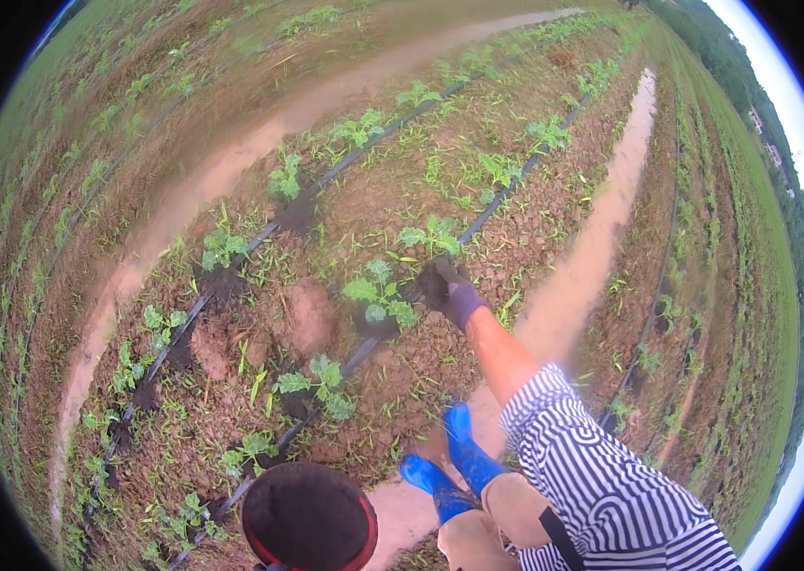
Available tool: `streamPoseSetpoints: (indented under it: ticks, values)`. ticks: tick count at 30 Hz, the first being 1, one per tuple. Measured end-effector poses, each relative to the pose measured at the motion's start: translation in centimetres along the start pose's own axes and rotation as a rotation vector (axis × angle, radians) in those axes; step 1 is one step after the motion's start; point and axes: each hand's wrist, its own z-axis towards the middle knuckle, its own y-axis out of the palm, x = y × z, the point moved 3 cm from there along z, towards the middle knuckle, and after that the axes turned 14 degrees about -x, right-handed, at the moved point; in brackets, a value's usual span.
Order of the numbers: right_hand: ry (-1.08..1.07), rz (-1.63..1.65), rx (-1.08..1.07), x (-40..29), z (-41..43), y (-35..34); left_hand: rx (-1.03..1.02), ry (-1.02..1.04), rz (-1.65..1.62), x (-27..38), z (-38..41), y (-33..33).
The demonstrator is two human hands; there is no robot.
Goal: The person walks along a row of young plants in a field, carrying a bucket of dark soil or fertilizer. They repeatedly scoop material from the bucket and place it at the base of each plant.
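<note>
My right hand (448, 289), in a purple glove with dark, soiled fingers, reaches low over the bed. Its fingers are curled around what looks like dark soil, though blur hides the detail. Just beyond it grows a leafy seedling (434, 237); another seedling (380, 294) stands to its left, with dark soil (375, 327) at its base. A black drip line (363, 351) runs along this row, passing under or beside the hand. My left hand is out of view. At the bottom edge is a round bucket (309, 510) with a red rim, filled with dark material.
My blue boots (470, 450) stand at a muddy water-filled furrow (580, 285). A second drip line (188, 317) with seedlings runs to the left, past bare clods (309, 314). Another wet furrow (152, 228) lies farther left. More planted rows (666, 314) extend right.
</note>
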Motion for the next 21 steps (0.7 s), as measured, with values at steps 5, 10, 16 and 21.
streamPoseSetpoints:
  ticks: [5,10,16,21]
  values:
    - [0.033,-0.360,-0.349,4.3,-7.0,5.4,0.129,-0.081,0.403,3.1,-2.5,2.8]
    - [0.108,-1.181,-1.038,11.7,-21.8,11.3,0.207,-0.027,0.119,16.8,-5.5,-2.1]
    - [0.426,-1.608,-0.875,14.3,-27.1,11.0,0.242,-0.168,-0.781,27.0,-5.6,-2.4]
    - [0.455,-1.576,-1.472,14.6,-23.3,5.4,0.036,-0.347,-0.900,32.0,-4.5,2.4]
